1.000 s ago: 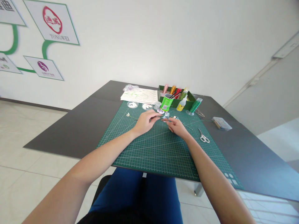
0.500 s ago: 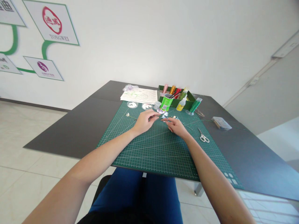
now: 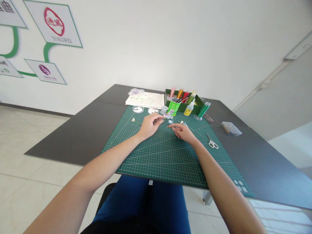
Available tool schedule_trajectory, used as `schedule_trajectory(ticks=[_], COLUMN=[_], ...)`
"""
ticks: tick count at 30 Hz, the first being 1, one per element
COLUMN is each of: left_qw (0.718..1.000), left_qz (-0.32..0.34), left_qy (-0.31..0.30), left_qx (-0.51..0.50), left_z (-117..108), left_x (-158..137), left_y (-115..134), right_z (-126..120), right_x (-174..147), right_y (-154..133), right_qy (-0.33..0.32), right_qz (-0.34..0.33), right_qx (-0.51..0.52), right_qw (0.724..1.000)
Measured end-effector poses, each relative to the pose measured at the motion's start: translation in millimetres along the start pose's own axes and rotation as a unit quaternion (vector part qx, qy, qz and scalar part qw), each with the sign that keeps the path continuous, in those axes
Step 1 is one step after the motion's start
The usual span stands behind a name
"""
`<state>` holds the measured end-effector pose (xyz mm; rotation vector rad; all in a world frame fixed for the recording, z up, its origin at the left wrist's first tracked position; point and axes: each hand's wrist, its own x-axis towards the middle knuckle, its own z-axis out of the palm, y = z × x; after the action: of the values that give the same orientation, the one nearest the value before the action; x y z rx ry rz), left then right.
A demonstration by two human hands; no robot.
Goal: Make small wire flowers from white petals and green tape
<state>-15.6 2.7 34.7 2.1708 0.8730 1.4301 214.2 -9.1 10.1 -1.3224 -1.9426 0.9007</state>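
Observation:
My left hand [image 3: 149,126] is closed in a pinch on the thin stem of a small artificial flower [image 3: 168,115], whose pale purple and white petals point right. Just right of it, my right hand [image 3: 183,132] has its thumb and index finger together beside a pale bluish-white piece [image 3: 170,122]. What those fingers grip is too small to make out. Both hands are just above the green cutting mat [image 3: 156,159]. A white bud on a stem [image 3: 133,120] lies left of my left hand, and a cream bud [image 3: 181,122] lies behind my right hand.
Two shallow dishes [image 3: 138,109] with white pieces stand behind the hands, beside a green can [image 3: 174,107] of dark-handled tools. A glue bottle [image 3: 189,108], a green box [image 3: 168,92] of thread spools and paper sheets [image 3: 146,99] are there too. White-handled scissors [image 3: 213,143] lie right, near a clear case [image 3: 231,128].
My left hand has shifted slightly left, drawing the flower a little away from my right fingers. My right hand has barely moved, its index finger now straighter.

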Motion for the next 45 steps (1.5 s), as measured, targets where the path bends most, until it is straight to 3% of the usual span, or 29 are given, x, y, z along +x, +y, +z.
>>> schedule_trajectory(ticks=[5,16,26,35,45], left_qw=[1.000,0.998,0.998,0.997,0.988], left_qz=[-0.004,-0.010,-0.012,-0.005,0.003], left_qy=[0.022,0.047,0.046,0.027,-0.018], left_qx=[0.002,0.030,0.044,0.079,0.152], left_z=[0,-4,-4,-5,-5], left_x=[1,3,3,3,1], left_y=[-4,-5,-9,-17,-24], right_z=[-1,-4,-4,-2,2], right_x=[0,-5,-8,-10,-12], right_y=[1,-7,-13,-19,-30], right_qy=[-0.012,-0.122,-0.183,-0.220,-0.218], right_qz=[-0.003,0.012,0.021,0.006,-0.014], right_qx=[0.010,0.076,0.101,0.111,0.129], right_qw=[1.000,0.990,0.978,0.969,0.967])
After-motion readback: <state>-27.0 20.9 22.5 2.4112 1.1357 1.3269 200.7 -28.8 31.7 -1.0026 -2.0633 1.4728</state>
